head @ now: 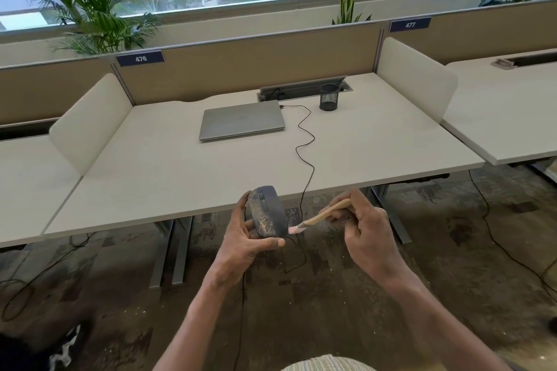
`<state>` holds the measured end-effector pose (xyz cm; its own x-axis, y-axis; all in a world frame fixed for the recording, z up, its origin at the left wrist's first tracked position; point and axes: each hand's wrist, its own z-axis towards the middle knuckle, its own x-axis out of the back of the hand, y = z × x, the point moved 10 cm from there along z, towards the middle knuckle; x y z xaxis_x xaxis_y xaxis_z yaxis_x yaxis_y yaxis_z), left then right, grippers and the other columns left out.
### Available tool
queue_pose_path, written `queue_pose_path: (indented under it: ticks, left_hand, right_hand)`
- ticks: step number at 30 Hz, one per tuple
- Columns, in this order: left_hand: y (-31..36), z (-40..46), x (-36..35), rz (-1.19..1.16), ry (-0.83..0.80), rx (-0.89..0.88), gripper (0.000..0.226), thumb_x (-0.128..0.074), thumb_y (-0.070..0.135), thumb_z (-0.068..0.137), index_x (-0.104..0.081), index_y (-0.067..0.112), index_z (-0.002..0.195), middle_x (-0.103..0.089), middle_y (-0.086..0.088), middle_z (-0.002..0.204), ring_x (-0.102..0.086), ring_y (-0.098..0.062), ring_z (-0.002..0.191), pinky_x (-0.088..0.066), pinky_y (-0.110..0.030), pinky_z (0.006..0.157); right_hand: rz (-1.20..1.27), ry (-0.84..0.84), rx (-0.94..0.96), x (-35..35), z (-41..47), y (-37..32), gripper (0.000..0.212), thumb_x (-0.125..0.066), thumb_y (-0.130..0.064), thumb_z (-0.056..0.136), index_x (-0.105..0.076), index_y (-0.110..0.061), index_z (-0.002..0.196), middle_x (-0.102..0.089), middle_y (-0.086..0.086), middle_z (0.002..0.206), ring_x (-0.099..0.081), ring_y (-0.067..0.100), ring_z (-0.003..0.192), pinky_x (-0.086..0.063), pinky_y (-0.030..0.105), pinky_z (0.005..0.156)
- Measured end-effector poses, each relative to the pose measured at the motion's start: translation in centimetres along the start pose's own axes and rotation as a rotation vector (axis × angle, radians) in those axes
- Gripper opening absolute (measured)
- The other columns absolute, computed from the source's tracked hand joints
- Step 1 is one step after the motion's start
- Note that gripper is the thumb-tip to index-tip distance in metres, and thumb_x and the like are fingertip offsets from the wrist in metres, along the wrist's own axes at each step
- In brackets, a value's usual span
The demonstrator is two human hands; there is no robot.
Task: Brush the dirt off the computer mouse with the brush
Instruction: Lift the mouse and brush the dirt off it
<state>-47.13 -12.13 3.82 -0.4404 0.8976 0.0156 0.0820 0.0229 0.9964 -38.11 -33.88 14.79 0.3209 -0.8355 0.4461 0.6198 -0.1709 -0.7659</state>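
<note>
Head view. The left hand holds a dark grey computer mouse in the air just off the near edge of the desk, its fingers curled round the left side and underside of the body and the thumb lying along its near end. The mouse is tilted so that its upper shell faces the camera, scroll wheel toward the desk; yellowish-brown dirt streaks the shell. The right hand grips the wooden handle of a small brush, fingers curled about the far end of the handle. The brush slopes down to the left, and its pale pink bristles meet the near right edge of the mouse. A thin black cable winds across the desk top toward the mouse and drops over the edge behind the hands. Farther back on the desk lie a closed silver laptop and, to its right, a black mesh pen cup beside an open cable tray. Cream side screens flank the desk, and a tan rear partition bears blue labels reading 476 and 477. Potted plants stand behind the partition below windows with lowered blinds. The floor is mottled brown carpet with loose cables lying on it
</note>
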Motion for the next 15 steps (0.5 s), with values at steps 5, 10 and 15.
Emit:
queue_pose_path:
  ticks: [5,10,15]
  left_hand:
    - [0.1,0.2,-1.0,0.008,-0.033,0.009,0.137,-0.101,0.017,0.046,-0.025,0.042,0.157,-0.06,-0.011,0.137,-0.072,-0.023,0.116,-0.058,-0.047,0.101]
    - [-0.1,0.1,-2.0,0.01,-0.079,0.033,0.138,-0.103,0.02,0.046,-0.024,0.044,0.157,-0.058,-0.02,0.141,-0.07,-0.033,0.119,-0.056,-0.057,0.102]
    - [-0.1,0.1,-1.3,0.004,-0.043,0.032,0.14,-0.107,0.028,0.041,-0.028,0.051,0.153,-0.057,-0.023,0.141,-0.068,-0.037,0.121,-0.054,-0.061,0.102]
  right_hand:
    - [0.037,0.037,0.008,0.6,1.0,-0.8,0.031,-0.054,0.017,0.088,-0.057,-0.011,0.099,-0.071,0.0,0.088,-0.072,0.009,0.084,-0.062,0.031,0.073]
    - [0.064,0.138,-0.011,1.3,3.1,-0.3,0.028,-0.053,0.016,0.09,-0.057,-0.007,0.104,-0.072,0.003,0.091,-0.073,0.011,0.085,-0.063,0.032,0.075]
    - [0.057,0.043,-0.013,0.8,2.5,-0.6,0.031,-0.052,0.019,0.089,-0.058,-0.009,0.102,-0.07,0.0,0.09,-0.072,0.011,0.086,-0.062,0.031,0.076]
